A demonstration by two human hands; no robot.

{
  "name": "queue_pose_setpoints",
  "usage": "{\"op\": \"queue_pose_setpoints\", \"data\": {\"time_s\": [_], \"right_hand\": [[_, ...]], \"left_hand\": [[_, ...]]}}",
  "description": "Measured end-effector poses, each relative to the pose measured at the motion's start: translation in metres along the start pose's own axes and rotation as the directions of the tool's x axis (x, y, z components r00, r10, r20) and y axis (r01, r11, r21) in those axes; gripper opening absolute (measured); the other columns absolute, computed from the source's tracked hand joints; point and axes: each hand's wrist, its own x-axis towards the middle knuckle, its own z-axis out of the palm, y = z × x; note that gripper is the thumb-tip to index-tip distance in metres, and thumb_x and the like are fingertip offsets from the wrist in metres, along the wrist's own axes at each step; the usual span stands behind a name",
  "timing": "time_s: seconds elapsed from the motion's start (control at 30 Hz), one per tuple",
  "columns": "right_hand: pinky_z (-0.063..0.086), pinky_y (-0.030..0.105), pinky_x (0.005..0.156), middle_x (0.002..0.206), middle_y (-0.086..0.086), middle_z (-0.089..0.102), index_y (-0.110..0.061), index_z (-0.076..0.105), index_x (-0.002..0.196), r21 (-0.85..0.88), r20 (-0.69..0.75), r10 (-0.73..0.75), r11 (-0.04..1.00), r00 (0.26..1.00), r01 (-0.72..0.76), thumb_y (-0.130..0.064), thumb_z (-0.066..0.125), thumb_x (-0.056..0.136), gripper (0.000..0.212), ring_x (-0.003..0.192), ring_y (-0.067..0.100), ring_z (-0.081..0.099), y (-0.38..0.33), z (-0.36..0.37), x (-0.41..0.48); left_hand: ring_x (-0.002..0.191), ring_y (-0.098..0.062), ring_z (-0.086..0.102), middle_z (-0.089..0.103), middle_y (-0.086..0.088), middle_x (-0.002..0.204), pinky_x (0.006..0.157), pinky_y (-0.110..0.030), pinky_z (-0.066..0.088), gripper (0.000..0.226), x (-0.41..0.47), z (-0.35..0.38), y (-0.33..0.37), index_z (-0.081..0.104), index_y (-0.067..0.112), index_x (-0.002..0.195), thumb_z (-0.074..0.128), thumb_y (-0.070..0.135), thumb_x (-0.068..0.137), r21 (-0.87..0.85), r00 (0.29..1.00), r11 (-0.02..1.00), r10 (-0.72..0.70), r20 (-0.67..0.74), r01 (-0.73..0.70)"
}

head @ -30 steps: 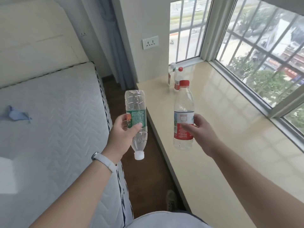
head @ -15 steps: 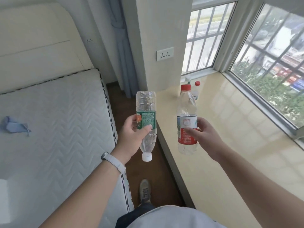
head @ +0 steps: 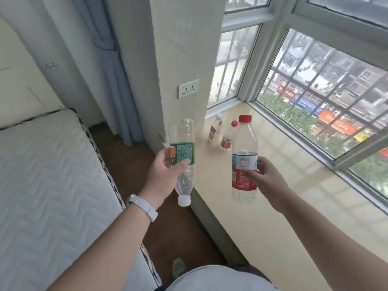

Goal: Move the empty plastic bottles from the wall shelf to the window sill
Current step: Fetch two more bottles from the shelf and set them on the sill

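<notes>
1. Two bottles were in my hands, both above the edge of the sill (head: 262,206) nearest the bed (head: 52,175).
2. My left hand (head: 161,177) was wrapped around the green bottle (head: 182,156) at its label, thumb on the front. That bottle hung upside down, white cap at the bottom, out over the floor just off the sill's edge.
3. My right hand (head: 266,179) pinched the red bottle (head: 244,162) at its label, fingers on one side and thumb on the other. It stood upright in the air over the sill, red cap on top, base not touching the surface.
4. Two more bottles already stood at the far end of the sill, by the window corner: a white-capped bottle (head: 216,131) and a red-capped bottle (head: 228,136) just beside it.
5. So, as I judged it, two were delivered and two were about to be.
6. Left to do: turn the green bottle upright, set both down near the standing pair.
7. I could not see the shelf, so I could not tell whether more waited there.
</notes>
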Motion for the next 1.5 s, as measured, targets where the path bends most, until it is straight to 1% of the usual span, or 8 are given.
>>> {"op": "queue_pose_setpoints", "data": {"time_s": [0.37, 0.47, 0.57, 0.8, 1.17, 1.3, 1.4, 1.5], "right_hand": [[0.055, 0.048, 0.089, 0.114, 0.007, 0.068, -0.024, 0.057, 0.115, 0.085, -0.107, 0.081, 0.994, 0.991, -0.072, -0.044, 0.076, 0.061, 0.061, 0.099, 0.024, 0.070, 0.012, 0.002, 0.035], [0.055, 0.045, 0.087, 0.114, 0.009, 0.068, -0.024, 0.057, 0.113, 0.131, -0.099, 0.093, 0.988, 0.991, -0.080, -0.038, 0.077, 0.068, 0.052, 0.099, 0.024, 0.070, 0.014, 0.007, 0.059], [0.055, 0.042, 0.085, 0.113, 0.010, 0.068, -0.023, 0.058, 0.111, 0.163, -0.100, 0.079, 0.985, 0.992, -0.062, -0.032, 0.076, 0.073, 0.043, 0.098, 0.023, 0.070, 0.014, 0.015, 0.092], [0.055, 0.042, 0.087, 0.115, 0.004, 0.068, -0.023, 0.058, 0.116, 0.188, -0.077, 0.091, 0.979, 0.993, -0.075, -0.050, 0.076, 0.058, 0.067, 0.100, 0.018, 0.069, 0.011, 0.013, 0.182], [0.052, 0.030, 0.078, 0.116, 0.003, 0.066, -0.020, 0.054, 0.120, 0.268, -0.165, 0.128, 0.960, 0.978, -0.080, -0.019, 0.075, 0.085, 0.042, 0.096, 0.011, 0.068, 0.017, -0.034, 0.252], [0.053, 0.033, 0.082, 0.117, 0.001, 0.066, -0.026, 0.054, 0.118, 0.297, -0.224, 0.177, 0.949, 0.958, -0.106, -0.022, 0.078, 0.082, 0.043, 0.098, 0.013, 0.068, 0.029, -0.050, 0.255], [0.054, 0.035, 0.085, 0.117, 0.001, 0.065, -0.035, 0.056, 0.113, 0.314, -0.245, 0.228, 0.938, 0.943, -0.145, -0.026, 0.079, 0.076, 0.045, 0.098, 0.012, 0.069, 0.048, -0.051, 0.254], [0.054, 0.032, 0.082, 0.116, 0.000, 0.066, -0.034, 0.057, 0.115, 0.327, -0.294, 0.287, 0.926, 0.912, -0.186, -0.028, 0.077, 0.071, 0.049, 0.097, 0.011, 0.068, 0.069, -0.046, 0.254]], "left_hand": [[0.090, 0.004, 0.067, 0.072, 0.012, 0.105, 0.079, -0.021, 0.051, 0.033, 0.060, -0.002, 0.000, 0.058, 0.032, 0.115, 0.074, 0.023, 0.088, 0.020, 0.991, 0.999, -0.035, 0.125, 0.033], [0.095, 0.003, 0.067, 0.071, 0.012, 0.108, 0.076, -0.016, 0.050, 0.030, 0.078, -0.008, -0.001, 0.058, 0.034, 0.111, 0.074, 0.023, 0.088, 0.058, 0.992, 0.997, -0.052, 0.116, 0.045], [0.101, -0.003, 0.067, 0.071, 0.010, 0.112, 0.081, -0.022, 0.051, 0.033, 0.106, -0.012, -0.001, 0.058, 0.033, 0.115, 0.074, 0.027, 0.087, 0.101, 0.992, 0.992, -0.081, 0.092, 0.072], [0.100, -0.004, 0.068, 0.072, 0.008, 0.112, 0.084, -0.025, 0.052, 0.034, 0.192, 0.015, 0.012, 0.059, 0.032, 0.116, 0.075, 0.025, 0.086, 0.164, 0.988, 0.980, -0.126, 0.087, 0.110], [0.105, -0.007, 0.066, 0.068, 0.007, 0.116, 0.085, -0.025, 0.051, 0.041, 0.280, 0.089, 0.021, 0.056, 0.033, 0.120, 0.076, 0.030, 0.085, 0.258, 0.957, 0.958, -0.182, 0.226, 0.122], [0.106, -0.006, 0.064, 0.067, 0.010, 0.117, 0.083, -0.023, 0.049, 0.040, 0.296, 0.104, 0.016, 0.054, 0.034, 0.120, 0.076, 0.028, 0.087, 0.315, 0.928, 0.942, -0.219, 0.302, 0.120], [0.107, -0.009, 0.065, 0.067, 0.007, 0.118, 0.088, -0.030, 0.051, 0.045, 0.312, 0.110, 0.001, 0.054, 0.030, 0.125, 0.077, 0.030, 0.086, 0.367, 0.905, 0.922, -0.256, 0.340, 0.123], [0.104, -0.006, 0.064, 0.066, 0.008, 0.116, 0.082, -0.024, 0.049, 0.044, 0.322, 0.118, -0.016, 0.052, 0.031, 0.123, 0.076, 0.028, 0.087, 0.422, 0.878, 0.896, -0.307, 0.366, 0.137]]}}
